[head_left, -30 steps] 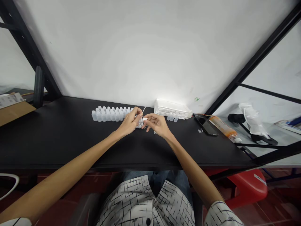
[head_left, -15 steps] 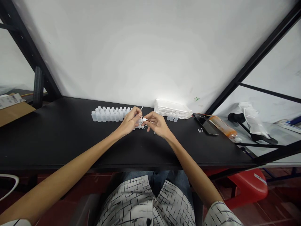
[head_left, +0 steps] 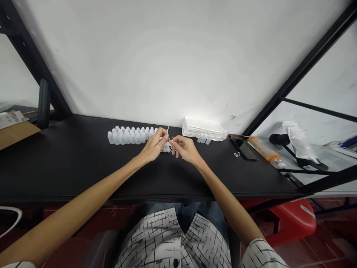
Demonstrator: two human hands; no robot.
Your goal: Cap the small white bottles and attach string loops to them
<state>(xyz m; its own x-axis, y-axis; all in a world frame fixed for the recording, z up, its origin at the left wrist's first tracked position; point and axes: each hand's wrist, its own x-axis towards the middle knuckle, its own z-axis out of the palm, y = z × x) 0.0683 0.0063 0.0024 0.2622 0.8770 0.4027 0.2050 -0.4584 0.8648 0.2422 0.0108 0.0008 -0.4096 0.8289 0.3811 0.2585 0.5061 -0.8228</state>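
- the left hand [head_left: 154, 144], centre of the frame, is pinched closed, thumb and forefinger gripping a thin white strip [head_left: 168, 130].
- the strip sits at the middle of the frame; its long axis runs nearly upright, free end pointing to the top of the frame, lower end hidden at the fingers.
- the right hand [head_left: 184, 147], just right of centre, has thumb and forefinger drawn together, pointing left toward the left fingertips; i cannot tell whether it grips anything.
- small white pieces [head_left: 166, 149] lie clustered below the fingertips, partly covered.
- white bottles [head_left: 127, 137] stand upright in rows left of centre, the rows running left to right up to the left hand.
- right of centre, a white stack [head_left: 205, 127] lies against the wall [head_left: 167, 67], two small clear bottles [head_left: 205, 139] at its front.
- the black tabletop [head_left: 167, 178] stretches from the hands down to its front edge, and widely to the left.
- farther right, a phone [head_left: 247, 149] lies slantwise near the black frame post.
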